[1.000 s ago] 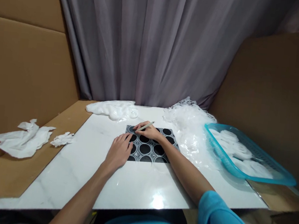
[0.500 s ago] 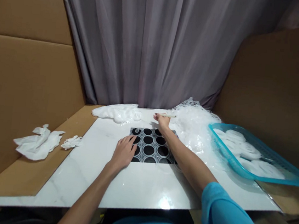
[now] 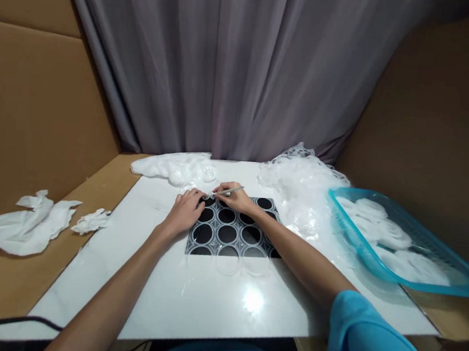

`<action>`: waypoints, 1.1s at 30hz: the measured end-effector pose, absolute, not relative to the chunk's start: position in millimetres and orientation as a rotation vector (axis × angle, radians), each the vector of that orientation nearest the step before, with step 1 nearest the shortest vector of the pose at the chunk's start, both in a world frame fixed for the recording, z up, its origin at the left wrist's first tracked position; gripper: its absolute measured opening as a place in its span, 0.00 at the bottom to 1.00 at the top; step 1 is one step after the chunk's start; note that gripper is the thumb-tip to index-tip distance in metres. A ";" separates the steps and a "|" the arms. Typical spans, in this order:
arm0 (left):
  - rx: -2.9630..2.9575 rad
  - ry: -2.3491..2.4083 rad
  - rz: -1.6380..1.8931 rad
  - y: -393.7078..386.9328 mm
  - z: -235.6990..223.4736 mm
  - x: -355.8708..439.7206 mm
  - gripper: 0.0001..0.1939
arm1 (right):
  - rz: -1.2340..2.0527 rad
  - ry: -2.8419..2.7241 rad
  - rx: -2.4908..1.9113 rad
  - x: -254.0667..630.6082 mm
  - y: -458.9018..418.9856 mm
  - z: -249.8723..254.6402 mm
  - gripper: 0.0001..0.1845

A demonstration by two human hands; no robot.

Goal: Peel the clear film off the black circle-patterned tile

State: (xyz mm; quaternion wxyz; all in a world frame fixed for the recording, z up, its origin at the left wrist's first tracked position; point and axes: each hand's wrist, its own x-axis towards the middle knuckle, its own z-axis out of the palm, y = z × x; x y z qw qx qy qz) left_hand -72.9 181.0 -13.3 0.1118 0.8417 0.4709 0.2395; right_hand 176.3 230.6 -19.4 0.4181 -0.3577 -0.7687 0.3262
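At frame centre, our left hand [image 3: 184,210] presses flat on the black sheet of clear plastic rings [image 3: 231,228]; our right hand [image 3: 237,198] pinches a thin stick [image 3: 228,191]. The rings look light, flimsy, best lifted by edges.

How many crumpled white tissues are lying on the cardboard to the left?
2: a large crumpled tissue near the left edge, and a small crumpled tissue just right of it, beside the white board.

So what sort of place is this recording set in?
Probably a makeshift craft or piecework station: a white tabletop screened by cardboard panels and a grey curtain, with a blue basket of white round pieces beside a black sheet of circles.
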 end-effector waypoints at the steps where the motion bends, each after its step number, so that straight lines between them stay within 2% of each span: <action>1: 2.452 1.387 0.721 183.3 -14.7 -74.9 0.16 | 0.792 -1.892 -0.935 173.1 236.5 -17.7 0.11; 5: 2.394 1.386 0.757 182.5 -21.4 -81.1 0.18 | 0.892 -1.740 -1.010 164.0 257.6 -0.4 0.11; 11: 2.459 1.415 0.698 190.7 -15.5 -76.1 0.16 | 1.258 -1.928 -0.706 177.3 259.1 23.8 0.11; 17: 2.420 1.413 0.706 211.8 -5.8 -69.9 0.07 | 1.201 -2.119 -0.723 184.7 259.2 13.8 0.13; 27: 2.444 1.366 0.796 211.8 -26.7 -72.4 0.15 | 1.128 -1.326 -1.020 178.6 294.2 -10.1 0.20; 30: 2.503 1.363 0.781 211.6 -28.8 -72.4 0.16 | 1.135 -1.061 -1.019 189.5 302.9 -1.2 0.25; 33: 2.525 1.369 0.798 211.1 -30.7 -72.5 0.15 | 1.096 -1.066 -1.028 207.0 293.1 20.8 0.23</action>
